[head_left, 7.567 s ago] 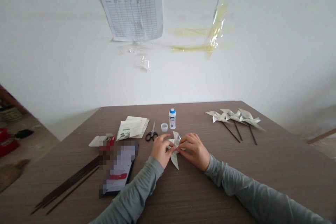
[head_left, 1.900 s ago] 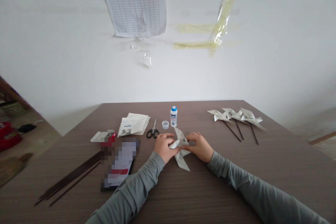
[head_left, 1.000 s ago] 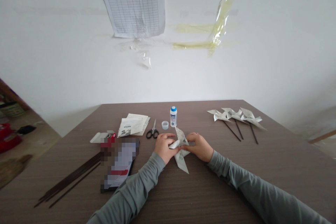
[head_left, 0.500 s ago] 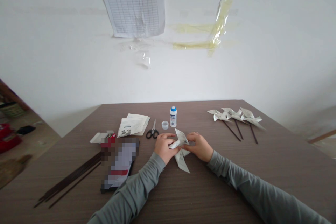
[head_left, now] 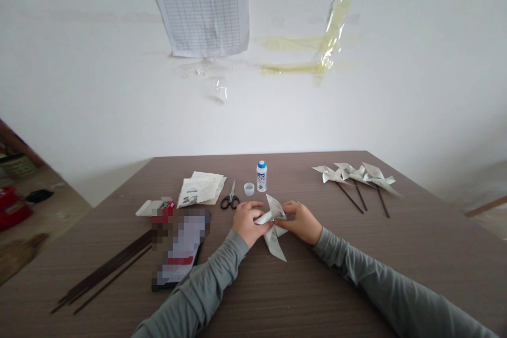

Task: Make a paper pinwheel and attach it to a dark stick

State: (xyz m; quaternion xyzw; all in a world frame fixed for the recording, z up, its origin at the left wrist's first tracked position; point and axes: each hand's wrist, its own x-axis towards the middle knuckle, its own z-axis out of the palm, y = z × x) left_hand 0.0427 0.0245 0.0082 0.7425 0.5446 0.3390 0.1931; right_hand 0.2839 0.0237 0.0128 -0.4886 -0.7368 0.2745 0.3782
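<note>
A folded paper pinwheel [head_left: 274,232] made of printed paper lies on the brown wooden table [head_left: 356,253] in front of me. My left hand [head_left: 246,223] pinches its left side and my right hand [head_left: 303,222] presses its centre from the right. One blade points up between my hands, another points down toward me. Just beyond my hands stand a small white glue bottle with a blue top [head_left: 261,176], its loose cap [head_left: 249,188] and black-handled scissors [head_left: 230,198].
Three finished paper pinwheels on dark sticks [head_left: 358,177] lie at the far right. A stack of paper sheets [head_left: 200,188] lies behind the scissors. A bundle of dark sticks [head_left: 106,272] and a blurred flat object [head_left: 180,251] lie at the left. A white wall stands behind the table.
Both hands have stayed on the pinwheel. The paper has turned slightly under my fingers, with its lower blade now pointing more to the right than 7.6 s ago.
</note>
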